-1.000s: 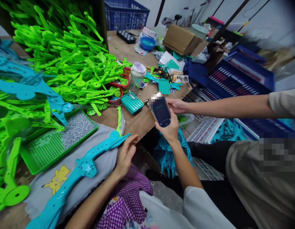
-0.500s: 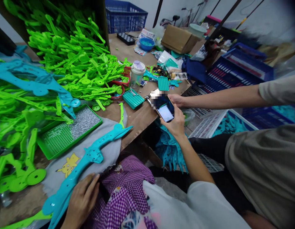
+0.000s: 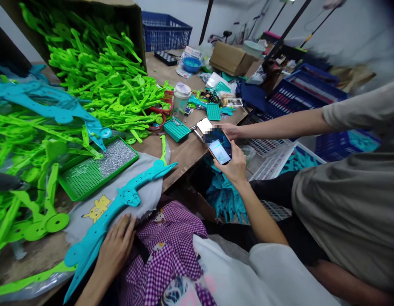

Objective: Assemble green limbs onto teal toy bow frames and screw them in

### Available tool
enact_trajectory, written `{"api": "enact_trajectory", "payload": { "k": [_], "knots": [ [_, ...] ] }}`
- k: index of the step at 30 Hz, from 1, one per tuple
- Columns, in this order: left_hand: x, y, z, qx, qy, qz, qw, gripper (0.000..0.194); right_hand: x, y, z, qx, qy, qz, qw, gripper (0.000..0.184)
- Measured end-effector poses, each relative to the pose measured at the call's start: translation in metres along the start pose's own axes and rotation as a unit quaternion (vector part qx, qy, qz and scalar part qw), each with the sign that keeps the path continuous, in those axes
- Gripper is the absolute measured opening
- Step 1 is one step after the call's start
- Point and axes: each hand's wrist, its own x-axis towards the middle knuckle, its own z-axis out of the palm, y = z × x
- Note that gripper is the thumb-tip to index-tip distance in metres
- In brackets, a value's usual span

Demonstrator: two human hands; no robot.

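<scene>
My right hand (image 3: 235, 166) is wrapped round a smartphone (image 3: 220, 152) with a lit screen, held above the table's front edge. Right behind it, another person's hand (image 3: 232, 131) reaches in from the right and holds a second phone (image 3: 204, 125) with a bright white screen; part of both is blurred out. My left hand (image 3: 117, 241) lies flat at the table edge, fingers stretched out, beside a long blue plastic part (image 3: 129, 196). That part rests on a grey cloth (image 3: 149, 191) with a yellow cartoon figure.
A green tray (image 3: 98, 172) of small metal pieces sits behind the cloth. Bright green plastic parts (image 3: 114, 89) are heaped at the left and back. A teal tray (image 3: 176, 130) and lidded cup (image 3: 181, 100) stand mid-table. Crates (image 3: 273, 163) and the co-worker's body (image 3: 340, 191) are at the right.
The view has shifted slightly, and a dark tool tip now shows at the left edge. More of the second phone's white screen is visible. Both hands keep their places.
</scene>
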Motion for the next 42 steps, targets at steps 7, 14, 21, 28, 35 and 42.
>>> {"api": "enact_trajectory", "payload": {
  "k": [7, 14, 21, 28, 35, 42],
  "knots": [
    [-0.004, -0.007, 0.015, -0.030, 0.026, -0.012, 0.999, 0.076, -0.010, -0.005, 0.001, 0.024, -0.006, 0.002, 1.000, 0.093],
    [0.001, -0.008, 0.012, -0.025, 0.045, -0.012, 0.999, 0.082, -0.020, 0.006, -0.007, 0.010, -0.017, 0.003, 1.000, 0.093],
    [0.006, -0.004, 0.008, -0.013, 0.056, -0.022, 0.998, 0.083, -0.019, 0.017, -0.019, -0.006, -0.023, 0.008, 1.000, 0.093],
    [0.010, 0.000, 0.005, -0.015, 0.064, -0.035, 0.997, 0.083, -0.015, 0.016, -0.019, 0.000, -0.032, 0.001, 0.999, 0.093],
    [0.008, 0.001, 0.008, -0.016, 0.072, -0.039, 0.997, 0.082, -0.011, 0.014, -0.017, -0.001, -0.033, -0.001, 0.999, 0.092],
    [0.008, 0.001, 0.009, -0.025, 0.071, -0.048, 0.996, 0.079, -0.007, 0.015, -0.020, -0.007, -0.037, 0.002, 0.999, 0.093]
  ]
}}
